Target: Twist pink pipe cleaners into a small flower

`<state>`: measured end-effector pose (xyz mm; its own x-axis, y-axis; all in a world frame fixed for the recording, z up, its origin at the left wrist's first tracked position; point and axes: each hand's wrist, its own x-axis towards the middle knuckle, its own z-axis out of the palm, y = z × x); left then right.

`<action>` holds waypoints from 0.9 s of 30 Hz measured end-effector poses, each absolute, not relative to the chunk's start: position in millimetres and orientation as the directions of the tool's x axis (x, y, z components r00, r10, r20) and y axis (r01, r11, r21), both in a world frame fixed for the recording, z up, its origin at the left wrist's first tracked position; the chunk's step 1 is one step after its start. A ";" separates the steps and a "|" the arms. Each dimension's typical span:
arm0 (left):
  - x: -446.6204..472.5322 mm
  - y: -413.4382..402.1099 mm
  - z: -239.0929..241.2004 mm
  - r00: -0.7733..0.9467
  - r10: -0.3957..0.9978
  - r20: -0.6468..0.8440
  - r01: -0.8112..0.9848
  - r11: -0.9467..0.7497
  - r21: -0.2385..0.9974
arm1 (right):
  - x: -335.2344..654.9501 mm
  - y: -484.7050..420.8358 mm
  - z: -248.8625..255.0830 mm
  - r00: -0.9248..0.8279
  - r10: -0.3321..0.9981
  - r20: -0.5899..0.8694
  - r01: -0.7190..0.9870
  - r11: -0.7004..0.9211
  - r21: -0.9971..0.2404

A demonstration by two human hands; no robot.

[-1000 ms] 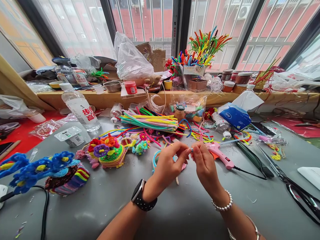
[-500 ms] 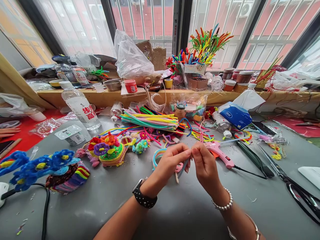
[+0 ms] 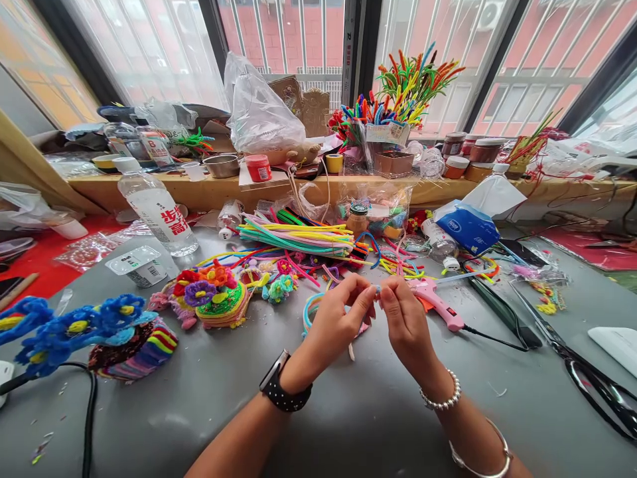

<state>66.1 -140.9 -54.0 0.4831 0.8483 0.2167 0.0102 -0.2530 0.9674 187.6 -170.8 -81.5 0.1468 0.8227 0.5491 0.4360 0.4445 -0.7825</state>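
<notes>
My left hand and my right hand meet over the middle of the table, thumbs and fingertips pinched. Between the fingertips a small bit of a pale blue pipe cleaner shows; the rest is hidden by my fingers. Behind my left hand lie curled light blue pipe cleaners, with pink and whitish ends partly covered. A pink glue gun rests just beyond my right hand. Farther back is a bundle of yellow, pink and teal pipe cleaners.
Blue pipe-cleaner flowers and a flower-topped cake shape stand left, near a clear bottle. Black-handled scissors lie right. A blue tissue pack sits at the back right, below a cluttered ledge.
My hands have shifted slightly, fingertips still together. The blue-grey length that hung below them before is now mostly out of sight. The view has moved a little.
</notes>
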 end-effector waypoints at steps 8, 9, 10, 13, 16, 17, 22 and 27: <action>57.7 -131.9 -51.3 0.625 0.773 0.111 -0.037 -0.113 0.993 | 190.7 -167.8 -76.6 0.154 0.858 0.491 0.401 0.399 -0.824; 56.7 -131.4 -50.9 0.621 0.776 0.111 -0.033 -0.116 0.993 | 191.6 -167.6 -76.2 0.151 0.866 0.477 0.380 0.395 -0.837; 56.2 -131.2 -50.6 0.609 0.785 0.114 -0.021 -0.127 0.992 | 192.4 -167.4 -76.0 0.143 0.874 0.464 0.357 0.392 -0.848; 55.9 -131.5 -49.9 0.541 0.829 0.141 0.043 -0.194 0.980 | 193.9 -166.7 -76.6 0.104 0.894 0.436 0.314 0.386 -0.867; 55.1 -131.9 -47.4 0.499 0.842 0.206 0.151 -0.319 0.936 | 195.5 -165.5 -77.3 0.098 0.896 0.434 0.307 0.388 -0.869; 54.0 -131.6 -46.0 0.495 0.836 0.238 0.189 -0.371 0.909 | 196.5 -165.2 -77.0 0.095 0.895 0.436 0.308 0.390 -0.868; 41.9 -124.9 -40.5 0.509 0.748 0.426 0.302 -0.619 0.725 | 208.3 -165.0 -71.2 -0.038 0.903 0.428 0.389 0.408 -0.826; 38.5 -119.6 -47.0 0.561 0.652 0.510 0.343 -0.744 0.574 | 213.9 -163.5 -72.6 -0.123 0.862 0.491 0.626 0.451 -0.636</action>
<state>38.5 -119.6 -47.0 0.5610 0.6519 0.5101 0.3429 -0.7439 0.5736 213.9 -163.5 -72.6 -0.1228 0.8625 0.4910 0.6262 0.4511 -0.6359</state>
